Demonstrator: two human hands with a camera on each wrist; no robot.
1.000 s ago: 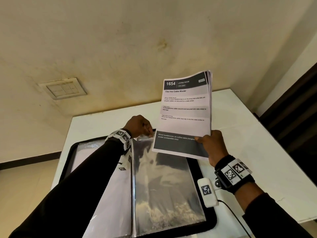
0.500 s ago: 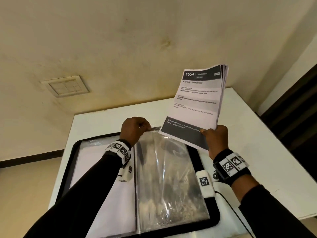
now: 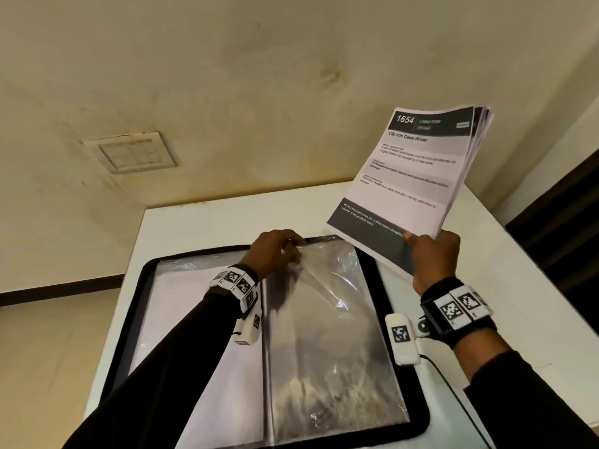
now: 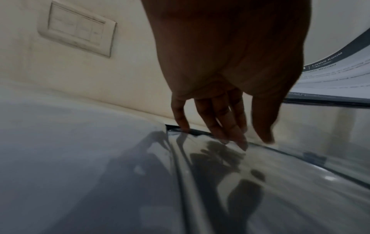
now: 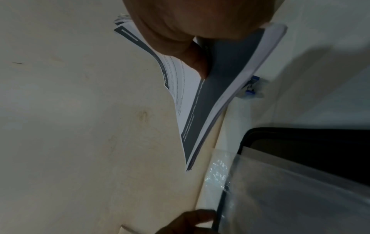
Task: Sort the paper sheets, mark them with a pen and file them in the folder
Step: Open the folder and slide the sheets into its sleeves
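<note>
A black zip folder (image 3: 418, 413) lies open on the white table (image 3: 201, 228). A white sheet (image 3: 181, 303) fills its left half, and a clear plastic sleeve (image 3: 324, 335) covers the right half. My left hand (image 3: 278, 251) is at the sleeve's top edge, where its fingertips (image 4: 240, 142) and thumb pinch the film. My right hand (image 3: 428, 251) holds a stack of printed paper sheets (image 3: 415, 176) by the bottom corner. The stack is raised and tilted above the folder's far right corner. The right thumb (image 5: 198, 63) presses on the top sheet, headed "1654".
The table stands in a corner against a cream wall with a switch plate (image 3: 129, 153). A dark door frame (image 3: 567, 222) is at the right. A thin cable (image 3: 453, 384) runs off my right wrist. A small blue-and-clear thing (image 5: 252, 85) lies on the table behind the sheets.
My right hand has carried the stack up and to the right, away from the sleeve. My left hand stays at the sleeve's top edge.
</note>
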